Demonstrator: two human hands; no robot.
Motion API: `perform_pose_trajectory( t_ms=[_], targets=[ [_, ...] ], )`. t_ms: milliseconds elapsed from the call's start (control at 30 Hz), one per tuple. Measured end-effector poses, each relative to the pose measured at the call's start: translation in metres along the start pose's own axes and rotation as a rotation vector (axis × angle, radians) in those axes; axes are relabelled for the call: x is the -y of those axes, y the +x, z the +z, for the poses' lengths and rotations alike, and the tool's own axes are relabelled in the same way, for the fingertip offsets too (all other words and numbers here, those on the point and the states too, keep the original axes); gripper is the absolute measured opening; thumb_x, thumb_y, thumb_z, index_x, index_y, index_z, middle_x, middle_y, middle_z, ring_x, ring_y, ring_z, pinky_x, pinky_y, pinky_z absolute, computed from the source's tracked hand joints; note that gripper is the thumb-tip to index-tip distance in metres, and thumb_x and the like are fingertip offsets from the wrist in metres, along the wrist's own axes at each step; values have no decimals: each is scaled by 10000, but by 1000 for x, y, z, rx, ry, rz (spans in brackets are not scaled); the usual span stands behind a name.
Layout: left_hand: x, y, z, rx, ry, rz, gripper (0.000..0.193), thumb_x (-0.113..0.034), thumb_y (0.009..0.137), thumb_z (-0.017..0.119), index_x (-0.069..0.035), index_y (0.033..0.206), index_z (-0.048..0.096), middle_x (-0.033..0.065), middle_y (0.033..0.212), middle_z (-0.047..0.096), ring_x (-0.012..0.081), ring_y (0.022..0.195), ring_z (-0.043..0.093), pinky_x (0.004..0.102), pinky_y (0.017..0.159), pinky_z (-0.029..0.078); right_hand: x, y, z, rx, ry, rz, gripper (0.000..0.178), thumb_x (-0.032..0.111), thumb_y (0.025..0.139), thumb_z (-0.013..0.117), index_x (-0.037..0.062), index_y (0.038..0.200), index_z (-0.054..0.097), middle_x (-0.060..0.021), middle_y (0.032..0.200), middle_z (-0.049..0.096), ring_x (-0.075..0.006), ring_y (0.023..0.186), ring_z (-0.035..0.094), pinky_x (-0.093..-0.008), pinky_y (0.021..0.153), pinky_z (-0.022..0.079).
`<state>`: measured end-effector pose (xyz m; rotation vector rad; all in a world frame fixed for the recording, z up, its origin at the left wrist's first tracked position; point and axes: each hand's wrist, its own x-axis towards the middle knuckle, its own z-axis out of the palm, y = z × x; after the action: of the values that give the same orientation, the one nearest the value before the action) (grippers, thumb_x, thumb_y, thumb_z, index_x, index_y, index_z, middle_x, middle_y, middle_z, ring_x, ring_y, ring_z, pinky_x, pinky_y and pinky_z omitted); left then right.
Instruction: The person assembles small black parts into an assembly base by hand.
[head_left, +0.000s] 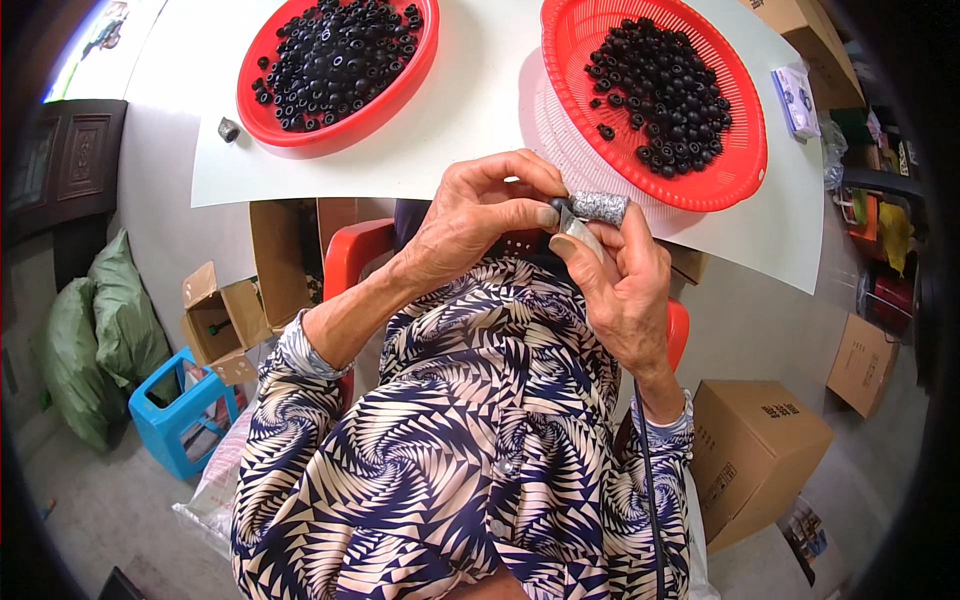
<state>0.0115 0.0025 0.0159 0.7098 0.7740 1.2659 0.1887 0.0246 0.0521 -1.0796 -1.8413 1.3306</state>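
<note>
My left hand (475,210) is closed in a pinch, its thumb and forefinger on a small black round piece (559,204), one like those in the baskets. Opposite it, my right hand (625,285) is closed with a thin pale grey piece (582,234) between thumb and fingers; its kind is unclear. A silvery speckled sleeve (600,207) appears to wrap a finger of that hand. Both hands meet just off the table's near edge, above my lap. The fingertips partly hide where the black piece and the pale piece come together.
On the white table (460,110) stand a red basin (425,60) and a red slotted basket (750,130), both holding many black pieces. A small grey cap-like object (228,130) and a tissue pack (796,100) lie near its edges. Cardboard boxes (760,450), a blue stool (165,425) and green sacks (125,310) surround me.
</note>
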Motion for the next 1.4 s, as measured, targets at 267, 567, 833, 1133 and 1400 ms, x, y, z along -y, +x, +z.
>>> perform_pose_trajectory(
  t_ms=[267, 567, 833, 1133, 1400],
  targets=[
    [-2, -1, 1, 3, 53, 27, 184, 70, 767, 625, 4, 938, 635, 74, 994, 559, 148, 940, 541, 282, 873, 460, -2, 1, 2, -5, -12, -55, 320, 166, 841, 681, -28, 873, 429, -174, 691, 630, -268, 594, 656, -334, 520, 486],
    [-2, -1, 0, 3, 59, 17, 182, 74, 764, 624, 5, 931, 638, 73, 990, 555, 150, 938, 541, 282, 876, 459, -2, 1, 1, 1, -14, -52, 310, 150, 840, 677, -28, 869, 424, -176, 683, 624, -285, 586, 648, -337, 518, 477],
    [0, -1, -2, 12, 76, 38, 177, 76, 764, 625, 6, 926, 636, 75, 980, 557, 148, 925, 542, 285, 868, 460, -2, 1, 1, 9, -14, -52, 316, 158, 846, 671, -28, 864, 416, -180, 698, 632, -269, 610, 660, -331, 531, 489],
    [1, 0, -3, 27, 101, 68, 177, 69, 763, 639, 12, 929, 616, 82, 972, 562, 145, 914, 547, 280, 849, 467, 1, 1, 0, 30, 1, -7, 325, 172, 854, 670, -28, 876, 415, -170, 706, 646, -202, 622, 658, -304, 540, 492],
    [4, 1, -4, 50, 92, 135, 203, 69, 766, 645, 13, 950, 580, 86, 983, 564, 140, 919, 545, 276, 838, 464, -5, 3, -1, 21, 138, 29, 310, 180, 864, 666, -32, 863, 440, -149, 702, 648, -99, 628, 606, -250, 549, 468]
  ],
)
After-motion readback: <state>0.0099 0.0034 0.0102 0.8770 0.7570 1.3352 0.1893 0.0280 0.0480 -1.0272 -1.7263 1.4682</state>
